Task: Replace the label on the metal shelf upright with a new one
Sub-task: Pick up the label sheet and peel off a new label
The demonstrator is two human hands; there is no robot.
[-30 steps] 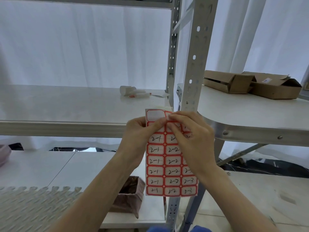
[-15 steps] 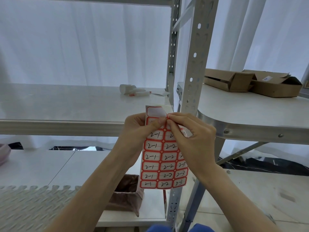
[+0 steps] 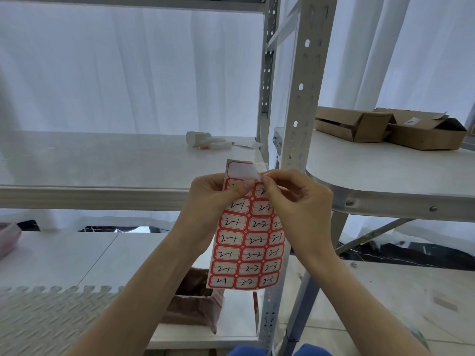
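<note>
White shelf board [image 3: 90, 160] at mid height serves as landmark. At its far right end: a white roll [image 3: 193, 139] lying on its side, small white tubes [image 3: 218, 145] with orange tips just beside it, a paper scrap [image 3: 248, 146] next along. Right of the board, on a rounded table [image 3: 380, 173]: two open cardboard boxes [image 3: 385, 127], touching. Below the board: a lower shelf [image 3: 64, 255], a brown bag [image 3: 198, 299], a studded mat [image 3: 46, 319] at lower left. White curtain [image 3: 133, 73] behind.
</note>
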